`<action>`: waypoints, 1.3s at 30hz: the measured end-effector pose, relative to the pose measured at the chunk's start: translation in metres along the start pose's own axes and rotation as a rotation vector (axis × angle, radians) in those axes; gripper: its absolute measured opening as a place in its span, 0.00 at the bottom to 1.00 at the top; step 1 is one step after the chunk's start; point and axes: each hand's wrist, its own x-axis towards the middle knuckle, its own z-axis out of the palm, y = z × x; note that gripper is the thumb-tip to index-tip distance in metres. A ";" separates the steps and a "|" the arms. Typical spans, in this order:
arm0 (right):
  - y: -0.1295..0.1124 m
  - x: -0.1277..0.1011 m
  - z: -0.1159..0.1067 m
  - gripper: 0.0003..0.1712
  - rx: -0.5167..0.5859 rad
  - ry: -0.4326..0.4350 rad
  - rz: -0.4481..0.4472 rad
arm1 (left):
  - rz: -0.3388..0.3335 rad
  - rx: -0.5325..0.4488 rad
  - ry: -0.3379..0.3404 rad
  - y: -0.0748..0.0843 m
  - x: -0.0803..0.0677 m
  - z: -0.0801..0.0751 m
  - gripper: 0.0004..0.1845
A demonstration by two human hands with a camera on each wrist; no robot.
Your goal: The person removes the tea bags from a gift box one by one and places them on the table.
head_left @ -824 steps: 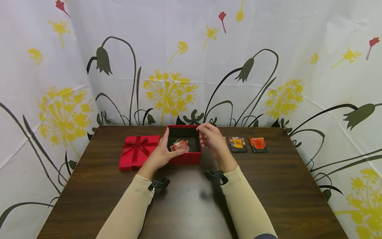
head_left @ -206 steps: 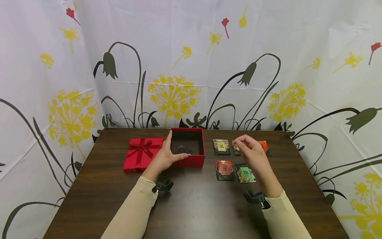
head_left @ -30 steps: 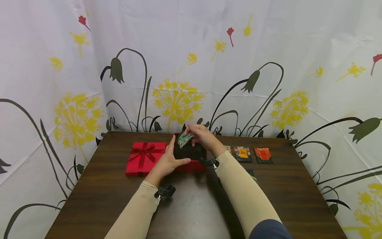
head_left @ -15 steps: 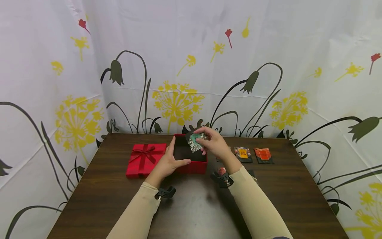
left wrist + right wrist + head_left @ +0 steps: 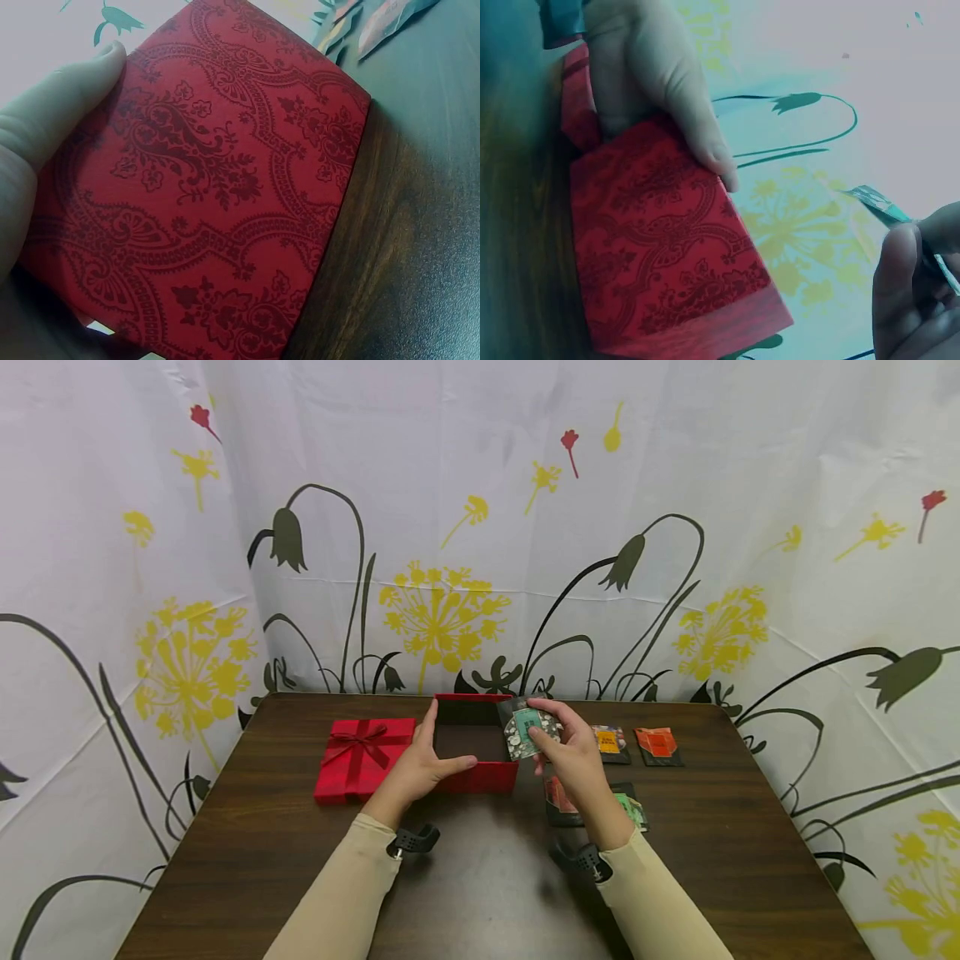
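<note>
An open red box (image 5: 480,774) stands mid-table, its patterned side wall (image 5: 225,202) filling the left wrist view and also seen from the right wrist (image 5: 667,270). My left hand (image 5: 423,767) grips the box's left front corner, thumb along the front wall. My right hand (image 5: 572,752) pinches a small dark packet with a teal label (image 5: 527,728), held in the air just right of the box's right wall. The packet's edge (image 5: 877,204) shows in the right wrist view.
The red lid with a bow (image 5: 363,757) lies left of the box. More packets lie to the right: yellow-labelled (image 5: 609,743), orange (image 5: 657,743), red (image 5: 558,795), green (image 5: 632,810). A flower-printed curtain (image 5: 480,527) surrounds the brown table (image 5: 225,860).
My right hand has drawn the teal packet from over the box rightward and down, past its right wall. The left hand keeps its grip on the box.
</note>
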 end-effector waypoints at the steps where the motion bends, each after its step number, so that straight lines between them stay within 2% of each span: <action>1: -0.001 -0.003 -0.001 0.25 -0.005 0.006 -0.001 | 0.002 0.001 0.001 0.000 0.000 0.000 0.72; 4: -0.001 -0.011 -0.004 0.22 -0.045 0.023 -0.020 | 0.004 0.005 0.004 0.000 0.000 0.000 0.71; 8: 0.002 -0.024 -0.011 0.19 -0.153 0.066 -0.050 | -0.001 0.007 -0.003 0.000 -0.001 0.001 0.71; 12: 0.009 -0.042 -0.023 0.20 -0.233 0.114 -0.035 | -0.015 0.007 -0.013 0.001 -0.002 0.002 0.72; 18: 0.019 -0.063 -0.054 0.16 -0.234 0.145 0.025 | -0.022 0.002 0.002 0.003 -0.004 0.001 0.71; 23: 0.026 -0.083 -0.086 0.21 -0.223 0.259 0.034 | -0.022 0.005 -0.002 0.002 -0.004 -0.001 0.73; 27: 0.032 -0.098 -0.116 0.26 -0.211 0.393 0.041 | -0.027 0.013 -0.004 0.001 -0.004 -0.003 0.73; 30: 0.037 -0.105 -0.143 0.32 -0.220 0.482 0.095 | -0.019 0.020 -0.004 0.002 -0.003 -0.005 0.72; 33: 0.040 -0.109 -0.170 0.37 -0.292 0.528 0.197 | -0.013 0.012 0.012 0.003 -0.001 -0.006 0.71; 37: 0.043 -0.115 -0.199 0.40 -0.419 0.537 0.343 | -0.025 0.000 0.001 0.003 0.000 -0.005 0.72; 39: 0.044 -0.118 -0.207 0.40 -0.512 0.508 0.398 | -0.033 -0.002 -0.010 0.003 -0.001 -0.004 0.72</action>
